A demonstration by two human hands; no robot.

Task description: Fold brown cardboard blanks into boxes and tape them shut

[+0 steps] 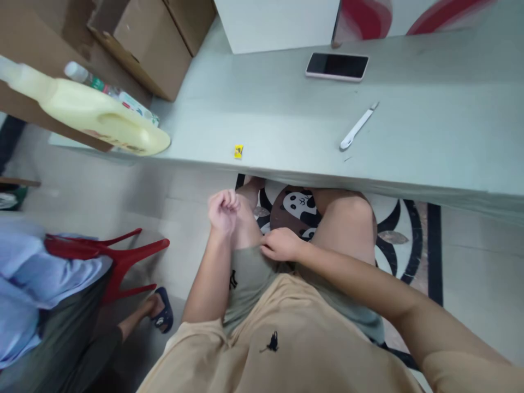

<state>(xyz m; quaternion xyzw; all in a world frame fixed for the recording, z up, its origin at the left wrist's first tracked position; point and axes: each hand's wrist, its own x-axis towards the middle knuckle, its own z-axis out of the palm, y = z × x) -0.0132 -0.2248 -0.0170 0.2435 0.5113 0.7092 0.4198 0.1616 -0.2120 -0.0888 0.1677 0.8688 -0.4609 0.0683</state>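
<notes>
My left hand (pixel 224 210) is held over my left thigh, palm side partly up, with its fingers curled in and nothing visible in them. Lower and to the right, my right hand (pixel 280 244) rests at the hem of my grey-green shorts (pixel 249 275), its fingers bent together; their underside is hidden. On the table (pixel 282 114), a small yellow packet (pixel 238 152) lies near the front edge, closest to my left hand. A white-handled knife (pixel 358 128) lies farther right, blade pointing away. Behind it is a phone (pixel 337 66) with a dark screen.
A pale yellow bottle (pixel 102 115), a smaller white-capped bottle (pixel 88 76) and cardboard boxes (pixel 149 46) stand at the table's left. A white box (pixel 282 24) is at the back. Another person's sandalled foot (pixel 161 310) and a red stool (pixel 123 262) are at lower left.
</notes>
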